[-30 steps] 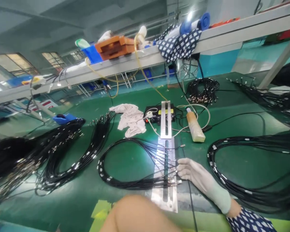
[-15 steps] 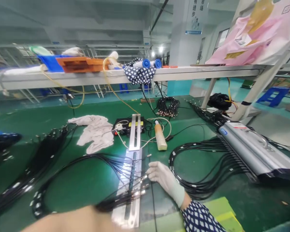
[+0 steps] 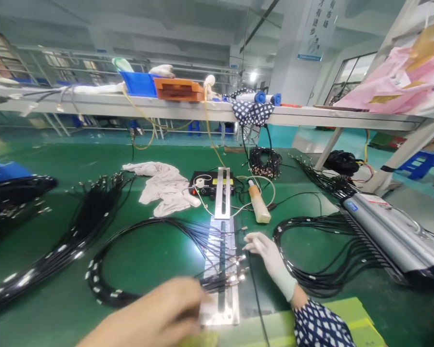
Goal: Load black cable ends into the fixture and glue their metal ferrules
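Note:
My left hand (image 3: 166, 311), bare and smeared by motion, is low in the middle, beside the near part of a bundle of black cables (image 3: 110, 243). Its fingers are too blurred to tell whether they grip anything. My right hand (image 3: 269, 258), in a white glove, rests just right of the cables' metal end connectors (image 3: 238, 270). The gloved fingers are stretched forward and slightly bent, with nothing visible in them. Under the cable ends lies a slotted metal plate (image 3: 232, 301). A single black cable (image 3: 257, 294) runs below the right hand toward the front.
Behind the plate stand a black control box (image 3: 202, 183) and a bottle with an orange top (image 3: 259, 205). A white cloth (image 3: 162, 185) lies left of them. More black cables (image 3: 63, 250) lie left; others reach a silver machine (image 3: 394, 226) at right. A shelf (image 3: 304, 115) crosses the back.
The view has swung left, so the bench appears farther right. My left hand has come farther into view over the near cables. My right hand stays beside the connectors, its fingers slightly more bent.

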The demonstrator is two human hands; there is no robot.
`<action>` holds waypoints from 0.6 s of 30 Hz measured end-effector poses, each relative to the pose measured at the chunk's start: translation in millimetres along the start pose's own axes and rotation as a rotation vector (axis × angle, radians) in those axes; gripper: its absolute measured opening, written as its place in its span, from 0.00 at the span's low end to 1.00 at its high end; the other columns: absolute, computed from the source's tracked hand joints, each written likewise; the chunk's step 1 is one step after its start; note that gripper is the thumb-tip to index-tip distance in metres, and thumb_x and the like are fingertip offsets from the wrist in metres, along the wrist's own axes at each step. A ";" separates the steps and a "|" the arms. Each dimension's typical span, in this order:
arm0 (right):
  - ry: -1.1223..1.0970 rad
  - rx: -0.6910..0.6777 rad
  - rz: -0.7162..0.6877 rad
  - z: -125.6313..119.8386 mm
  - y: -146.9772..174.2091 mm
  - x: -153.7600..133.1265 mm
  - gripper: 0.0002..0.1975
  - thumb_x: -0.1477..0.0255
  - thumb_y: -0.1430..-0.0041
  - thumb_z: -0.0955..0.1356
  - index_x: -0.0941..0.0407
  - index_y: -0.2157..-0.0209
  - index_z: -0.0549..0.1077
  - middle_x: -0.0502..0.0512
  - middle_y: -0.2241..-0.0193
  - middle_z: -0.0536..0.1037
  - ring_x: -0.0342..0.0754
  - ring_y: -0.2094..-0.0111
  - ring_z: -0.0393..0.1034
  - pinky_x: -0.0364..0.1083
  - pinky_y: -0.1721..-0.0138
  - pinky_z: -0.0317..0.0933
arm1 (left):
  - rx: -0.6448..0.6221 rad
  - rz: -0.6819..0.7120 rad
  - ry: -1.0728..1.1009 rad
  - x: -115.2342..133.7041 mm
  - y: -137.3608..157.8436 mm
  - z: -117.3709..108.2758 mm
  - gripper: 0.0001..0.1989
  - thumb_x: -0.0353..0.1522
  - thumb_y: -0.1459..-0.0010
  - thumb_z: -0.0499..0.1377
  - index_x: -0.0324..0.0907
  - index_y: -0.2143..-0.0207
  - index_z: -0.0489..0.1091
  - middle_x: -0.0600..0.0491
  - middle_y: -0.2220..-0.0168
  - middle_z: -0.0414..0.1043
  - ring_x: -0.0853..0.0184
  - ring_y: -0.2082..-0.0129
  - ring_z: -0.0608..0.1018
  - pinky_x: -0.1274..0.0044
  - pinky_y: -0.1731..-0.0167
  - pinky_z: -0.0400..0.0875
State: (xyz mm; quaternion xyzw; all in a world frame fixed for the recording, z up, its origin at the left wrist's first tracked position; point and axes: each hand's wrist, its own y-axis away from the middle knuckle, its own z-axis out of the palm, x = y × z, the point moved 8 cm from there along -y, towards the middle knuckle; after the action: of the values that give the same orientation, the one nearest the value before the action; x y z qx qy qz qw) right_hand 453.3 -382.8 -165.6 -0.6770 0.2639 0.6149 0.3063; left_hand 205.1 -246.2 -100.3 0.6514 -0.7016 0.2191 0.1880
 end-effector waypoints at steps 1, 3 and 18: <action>0.071 0.016 -0.022 2.6 -8.2 -5.5 0.20 0.53 0.40 0.67 0.56 0.59 0.75 0.61 0.58 0.76 0.55 0.58 0.73 0.56 0.53 0.65 | 0.028 -0.035 -0.081 -25.5 -10.9 -6.5 0.17 0.38 0.35 0.54 0.47 0.45 0.66 0.45 0.46 0.68 0.59 0.50 0.73 0.63 0.50 0.71; 0.199 0.050 -0.059 9.5 -31.8 -12.5 0.16 0.59 0.42 0.69 0.55 0.57 0.75 0.60 0.51 0.73 0.57 0.48 0.67 0.57 0.44 0.58 | 0.117 -0.109 -0.312 -75.9 -38.7 -20.7 0.22 0.36 0.37 0.54 0.47 0.41 0.61 0.42 0.41 0.64 0.54 0.44 0.69 0.61 0.46 0.67; 0.531 -0.261 -0.049 57.1 -115.4 8.2 0.37 0.78 0.52 0.72 0.56 0.39 0.63 0.55 0.54 0.70 0.47 0.56 0.67 0.51 0.47 0.61 | -0.051 -0.205 -0.403 -141.0 -84.0 -19.3 0.16 0.41 0.32 0.44 0.42 0.67 0.64 0.50 0.71 0.69 0.61 0.72 0.72 0.71 0.68 0.62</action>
State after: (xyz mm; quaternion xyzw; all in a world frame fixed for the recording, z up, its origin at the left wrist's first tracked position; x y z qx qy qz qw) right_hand 500.6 -262.8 -166.6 -0.8540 0.2373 0.4374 0.1516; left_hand 299.8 -122.9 -156.5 0.7450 -0.6604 0.0466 0.0817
